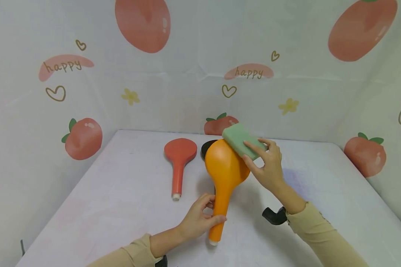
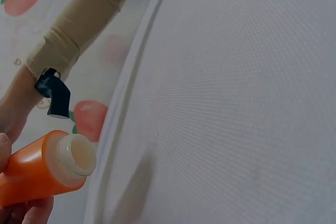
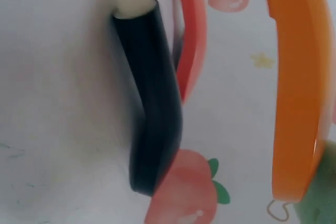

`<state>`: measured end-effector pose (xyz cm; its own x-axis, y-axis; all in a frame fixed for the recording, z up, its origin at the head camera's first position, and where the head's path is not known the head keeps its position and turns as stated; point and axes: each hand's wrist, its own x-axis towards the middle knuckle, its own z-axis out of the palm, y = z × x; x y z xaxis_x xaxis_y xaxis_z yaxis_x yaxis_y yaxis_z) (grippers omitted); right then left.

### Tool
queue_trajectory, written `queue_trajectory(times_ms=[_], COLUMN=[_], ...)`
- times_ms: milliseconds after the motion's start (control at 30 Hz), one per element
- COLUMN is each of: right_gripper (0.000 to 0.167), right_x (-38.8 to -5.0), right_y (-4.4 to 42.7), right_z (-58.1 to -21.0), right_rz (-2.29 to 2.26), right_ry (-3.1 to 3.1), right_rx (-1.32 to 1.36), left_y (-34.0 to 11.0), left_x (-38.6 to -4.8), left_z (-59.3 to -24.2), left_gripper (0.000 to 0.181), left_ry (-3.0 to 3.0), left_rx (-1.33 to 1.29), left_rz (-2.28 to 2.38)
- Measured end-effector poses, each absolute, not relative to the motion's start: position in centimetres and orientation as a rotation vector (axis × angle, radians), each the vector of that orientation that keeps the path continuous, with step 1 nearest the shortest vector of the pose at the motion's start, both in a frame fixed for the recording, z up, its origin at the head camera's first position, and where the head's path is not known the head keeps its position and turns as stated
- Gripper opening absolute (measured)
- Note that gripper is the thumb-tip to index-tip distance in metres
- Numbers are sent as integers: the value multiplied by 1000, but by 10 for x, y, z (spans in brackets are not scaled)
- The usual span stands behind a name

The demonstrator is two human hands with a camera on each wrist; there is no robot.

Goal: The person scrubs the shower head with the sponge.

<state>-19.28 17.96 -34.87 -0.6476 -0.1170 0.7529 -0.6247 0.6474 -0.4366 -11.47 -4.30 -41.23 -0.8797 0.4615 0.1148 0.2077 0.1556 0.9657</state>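
Observation:
An orange handheld shower head [image 1: 224, 167] is raised over the table, head end up and tilted. My left hand [image 1: 200, 218] grips its handle, thumb across the front and fingers behind. In the left wrist view the white threaded end [image 2: 79, 154] of the handle sticks out past that hand. My right hand [image 1: 269, 165] holds a green sponge [image 1: 242, 140] against the upper right edge of the orange head. Only a blurred corner of the sponge [image 3: 320, 192] shows in the right wrist view.
A red shower head [image 1: 180, 152] lies on the white table [image 1: 120, 207], left of the orange one. Behind the orange head lies a black shower head [image 3: 152, 93], mostly hidden in the head view. A printed fruit-pattern cloth [image 1: 187, 85] hangs around the table's back and sides.

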Motion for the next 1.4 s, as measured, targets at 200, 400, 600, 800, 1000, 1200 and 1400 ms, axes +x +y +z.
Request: queue_trajectory(times_ms=[200,400,600,800,1000,1200,1400], right_gripper=[37,34,44,49,41,37,41], right_x=[-190,-181,-182,-184,-175,-170,-174], right_y=[175,161,165,169,162,162,167], right_z=[-348,-357,-360,-363,-367,-372,-371], right_rz=[902,756,707,766,686,574,632], right_ry=[-2190,-2123,-2084,-2093,-2076,-2028,-2062], right_rx=[597,842,841,713,895,997,824], left_y=[-43,-42,-43,-42,-41,-41,-42], left_x=[-114,-114,-114,-114,-115,-117,-117], left_z=[-412,-413,-413,-412,-413,-414,-414], left_gripper=[39,39,39,38,39,40,39], left_ry=[2207,2227,2233,2235,2242,2267,2265], left_rx=[662,688,678,665,708,693,684], left_rz=[1811,1811,1810,1807,1825,1819,1821])
